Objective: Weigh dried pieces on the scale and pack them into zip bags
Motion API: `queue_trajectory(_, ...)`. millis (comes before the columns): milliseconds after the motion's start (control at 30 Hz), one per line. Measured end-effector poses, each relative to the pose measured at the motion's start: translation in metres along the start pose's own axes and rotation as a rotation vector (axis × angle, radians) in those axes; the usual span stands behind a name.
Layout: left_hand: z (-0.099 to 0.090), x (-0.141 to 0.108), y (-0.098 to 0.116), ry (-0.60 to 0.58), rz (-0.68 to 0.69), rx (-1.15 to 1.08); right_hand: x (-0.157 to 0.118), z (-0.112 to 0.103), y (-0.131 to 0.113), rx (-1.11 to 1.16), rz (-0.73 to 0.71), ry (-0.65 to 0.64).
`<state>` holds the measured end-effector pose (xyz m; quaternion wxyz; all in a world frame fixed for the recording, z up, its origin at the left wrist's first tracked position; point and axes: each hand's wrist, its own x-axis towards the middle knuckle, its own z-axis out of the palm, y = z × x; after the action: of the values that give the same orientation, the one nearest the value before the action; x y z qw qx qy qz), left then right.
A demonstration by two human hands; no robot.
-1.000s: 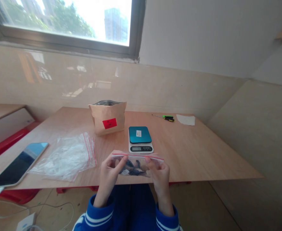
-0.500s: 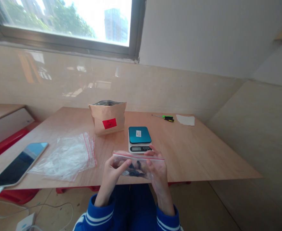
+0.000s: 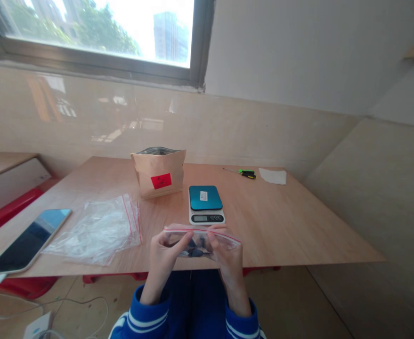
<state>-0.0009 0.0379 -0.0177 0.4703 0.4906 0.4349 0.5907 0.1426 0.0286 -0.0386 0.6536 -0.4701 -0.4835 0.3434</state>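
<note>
Between my two hands is a clear zip bag [image 3: 197, 249] with a red seal line and dark pieces inside. My left hand [image 3: 165, 248] grips its left side, thumb on the front just below the seal. On the other side my right hand [image 3: 228, 252] pinches the bag near the seal, thumb against the front and fingers behind. Just beyond the bag sits a digital kitchen scale [image 3: 206, 200] with a blue plate and a small white label. What the dark pieces are, I cannot make out.
A brown paper pouch [image 3: 160, 174] with a red label stands behind, its top open. Flat clear zip bags [image 3: 97, 230] and a phone [image 3: 30, 240] on a cable lie left. Screwdrivers [image 3: 244, 173] and a white paper piece [image 3: 273, 176] lie at the back right of the table [image 3: 298, 226].
My right hand has slid left along the bag's seal, closer to my left hand, and its raised fingers have come down behind the bag. The left hand has barely moved.
</note>
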Motion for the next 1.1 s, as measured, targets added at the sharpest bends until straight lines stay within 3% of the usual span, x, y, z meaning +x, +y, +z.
queue_trajectory(200,0.003,-0.002,-0.001,-0.012,0.049,-0.025,-0.001,0.001,0.0,0.01,0.012,0.031)
queue_trajectory(533,0.0,0.001,-0.001,-0.065,0.085,-0.025,-0.003,0.001,-0.005,0.194,0.17,-0.181)
queue_trajectory(833,0.004,-0.002,-0.004,-0.1,0.062,-0.054,-0.003,0.007,-0.007,0.115,0.08,-0.085)
queue_trajectory(1000,0.011,-0.005,-0.011,0.021,0.093,-0.008,-0.005,0.014,-0.002,0.054,-0.031,0.006)
queue_trajectory(1100,0.011,-0.006,-0.014,0.075,0.144,0.049,-0.005,0.017,-0.001,0.071,-0.01,0.024)
